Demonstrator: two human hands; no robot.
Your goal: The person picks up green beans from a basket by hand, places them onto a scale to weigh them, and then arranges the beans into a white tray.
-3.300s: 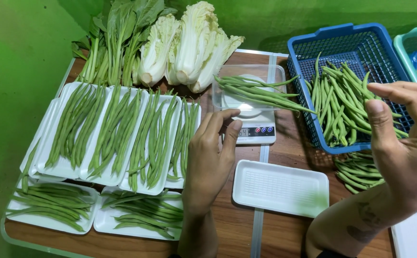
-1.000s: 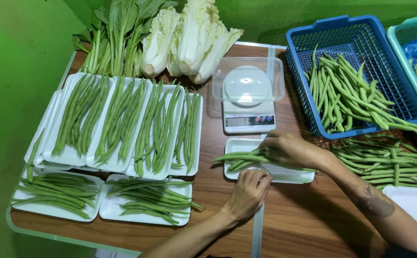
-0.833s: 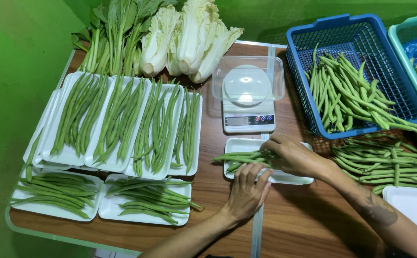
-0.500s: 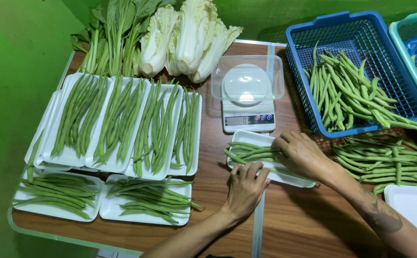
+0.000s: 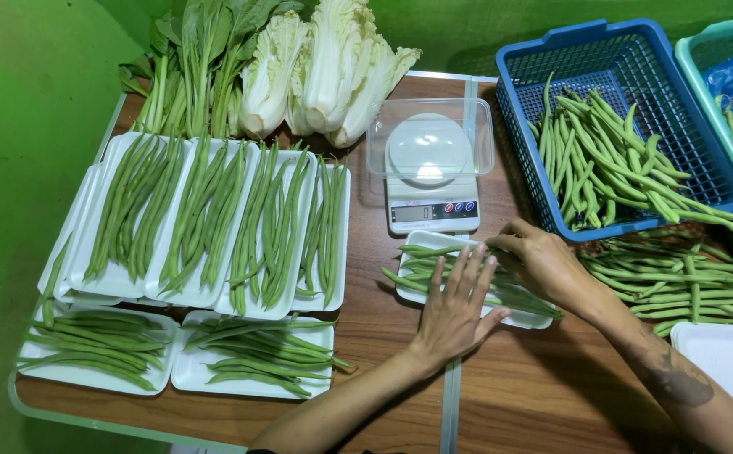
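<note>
The left hand (image 5: 457, 304) lies flat on the green beans (image 5: 434, 267) in a white foam tray (image 5: 524, 318) near the middle of the wooden table (image 5: 543, 395), its fingers spread and pressing down. The right hand (image 5: 541, 261) rests on the same beans just to the right, fingers curled loosely over them; whether it pinches any cannot be told. Bean tips stick out past the tray's left and right edges. Just beyond the tray stands a kitchen scale (image 5: 430, 181) carrying a clear plastic dish, almost touching the tray's far edge. To the left, 4 filled trays (image 5: 215, 223) lie side by side, with 2 more trays (image 5: 177, 353) nearer, close to the table's near edge. A narrow strip of bare wood runs between those trays and the held one. At the right, a blue basket (image 5: 635, 76) holds beans, and a loose pile (image 5: 677, 277) lies just near of it. Cabbages (image 5: 324, 67) line the far edge.
</note>
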